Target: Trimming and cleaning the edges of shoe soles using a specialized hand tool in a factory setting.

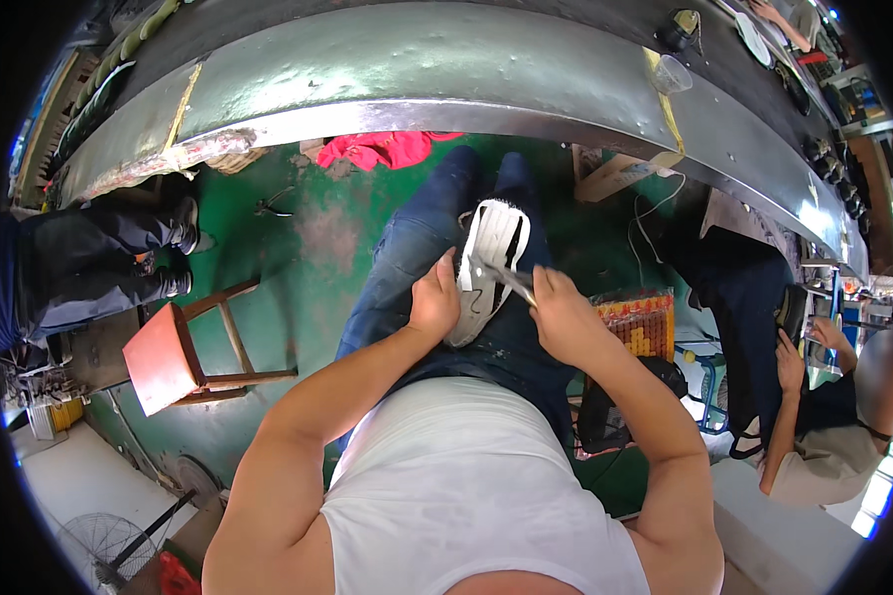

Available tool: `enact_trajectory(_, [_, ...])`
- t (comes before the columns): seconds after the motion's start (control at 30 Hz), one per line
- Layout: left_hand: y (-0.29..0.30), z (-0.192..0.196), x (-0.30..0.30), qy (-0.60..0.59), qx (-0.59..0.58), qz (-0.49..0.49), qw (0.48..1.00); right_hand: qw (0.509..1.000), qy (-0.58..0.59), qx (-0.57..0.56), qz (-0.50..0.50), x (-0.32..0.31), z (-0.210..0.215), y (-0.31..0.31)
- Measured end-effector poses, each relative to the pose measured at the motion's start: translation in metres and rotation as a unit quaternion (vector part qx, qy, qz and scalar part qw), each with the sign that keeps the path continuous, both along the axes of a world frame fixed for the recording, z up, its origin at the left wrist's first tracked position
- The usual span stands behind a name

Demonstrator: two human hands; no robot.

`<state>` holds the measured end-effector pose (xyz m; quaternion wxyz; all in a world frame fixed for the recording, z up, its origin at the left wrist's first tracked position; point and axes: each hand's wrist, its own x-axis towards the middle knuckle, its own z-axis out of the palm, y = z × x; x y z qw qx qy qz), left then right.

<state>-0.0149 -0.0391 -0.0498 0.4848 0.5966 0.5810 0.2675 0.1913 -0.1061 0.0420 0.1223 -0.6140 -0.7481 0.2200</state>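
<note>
A shoe (494, 238) lies on my lap with its pale underside facing up, dark openings along its edge and a curved dark mark near the end closest to me. My left hand (437, 296) is closed on the shoe's left side. In my right hand (564, 313) is a grey metal hand tool (506, 279), its fingers wrapped round the handle. The tool's head lies over the middle of the underside; blur hides whether it is a hammer or pincers, and I cannot tell if it touches.
A long metal-topped bench (407, 59) curves ahead of my knees. A red-seated wooden stool (169, 359) stands left, near another person's legs (99, 258). At right, a co-worker (814, 456) handles a dark shoe. A beaded mat (645, 322) and red cloth (387, 149) are nearby.
</note>
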Motion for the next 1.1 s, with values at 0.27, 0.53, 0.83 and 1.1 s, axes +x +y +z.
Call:
enact_trajectory(0.27, [0.002,0.017,-0.004,0.115,0.179,-0.215,0.953,0.995,0.046,-0.062,-0.065,0.021,-0.037,0.005])
enact_trajectory(0.53, [0.021,0.059,0.003,0.248,0.018,-0.325,0.912,0.968,0.219,-0.017,-0.122,0.011,-0.010,0.041])
enact_trajectory(0.83, [-0.011,0.019,-0.026,-0.001,-0.015,-0.100,0.995,0.985,0.124,-0.107,-0.057,0.006,-0.007,0.033])
enact_trajectory(1.1, [-0.005,0.036,-0.031,0.072,-0.039,-0.198,0.977,0.978,0.093,-0.173,-0.066,0.002,-0.023,-0.001])
